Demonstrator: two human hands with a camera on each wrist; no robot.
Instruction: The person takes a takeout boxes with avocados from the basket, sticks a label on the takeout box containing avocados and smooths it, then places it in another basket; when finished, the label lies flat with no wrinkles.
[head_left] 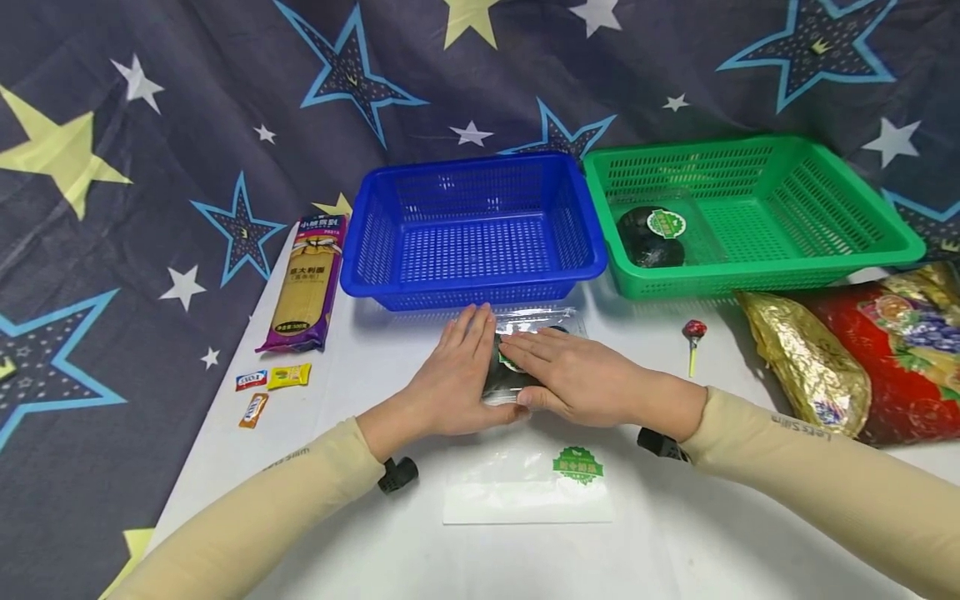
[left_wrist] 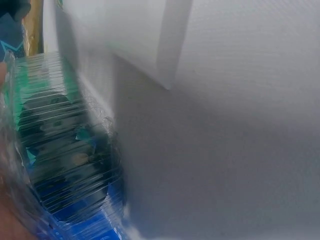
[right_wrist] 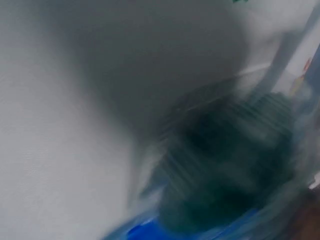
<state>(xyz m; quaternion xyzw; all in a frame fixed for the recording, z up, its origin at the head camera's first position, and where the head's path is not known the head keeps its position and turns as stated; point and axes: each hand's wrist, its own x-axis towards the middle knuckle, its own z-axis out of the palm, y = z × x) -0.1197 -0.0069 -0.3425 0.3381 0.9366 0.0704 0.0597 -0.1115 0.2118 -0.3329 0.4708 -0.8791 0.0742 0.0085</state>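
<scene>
A clear plastic box (head_left: 551,317) with dark round items inside and a green-and-white label sits in front of the blue basket. My left hand (head_left: 453,383) lies along its left side and top, fingers straight. Across the lid stretches my right hand (head_left: 573,375), its fingers also straight, the thumb meeting the left thumb at the front edge. The hands cover much of the box. In the left wrist view the ribbed wall of the plastic box (left_wrist: 65,145) shows at close range; in the right wrist view the box (right_wrist: 225,160) is blurred.
A flat clear bag (head_left: 517,492) with a green label lies in front. Behind stand the blue basket (head_left: 472,292) and green basket (head_left: 750,279), the latter holding a similar box (head_left: 652,237). Pasta (head_left: 303,287) and wrapped sweets (head_left: 288,376) lie left; a lollipop (head_left: 694,329) and red-gold bag (head_left: 885,358) right.
</scene>
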